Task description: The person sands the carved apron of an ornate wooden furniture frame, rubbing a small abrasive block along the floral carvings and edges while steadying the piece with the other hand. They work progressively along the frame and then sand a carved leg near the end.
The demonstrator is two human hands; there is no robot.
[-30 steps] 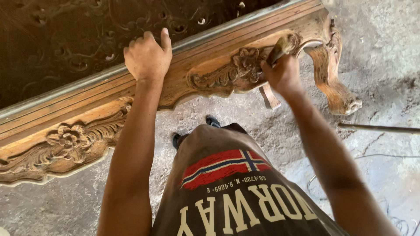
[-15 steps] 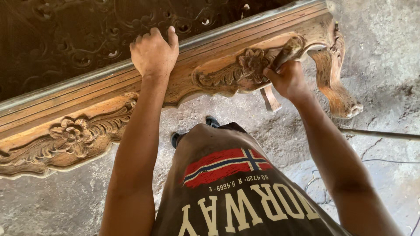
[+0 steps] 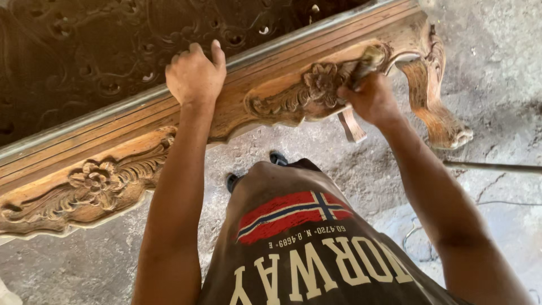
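Wood, carved and raw, fills most of the view, but nearest the camera are the person's dark printed shirt and, below it, two dark shoes on the grey concrete floor. From there both bare arms reach up and forward to a long carved apron of a piece of furniture that runs slantwise across the frame.

The left hand lies on the upper edge of the rail, fingers curled over it and thumb raised; its grip is pressed around the edge and seems to steady the piece. The right hand is closed, pinching a small pale pad, likely sandpaper or a cloth, though it is too small to tell which. The pad is pressed against the wood just beside a carved flower near the right end of the apron.

By the look of it, the step in hand is rubbing down the relief around that flower. A next move would call for working the pad into the petal hollows with light pressure, while the left hand braces.

Further right, a curved carved leg ends on the floor. Beyond the rail lies a dark pierced panel.
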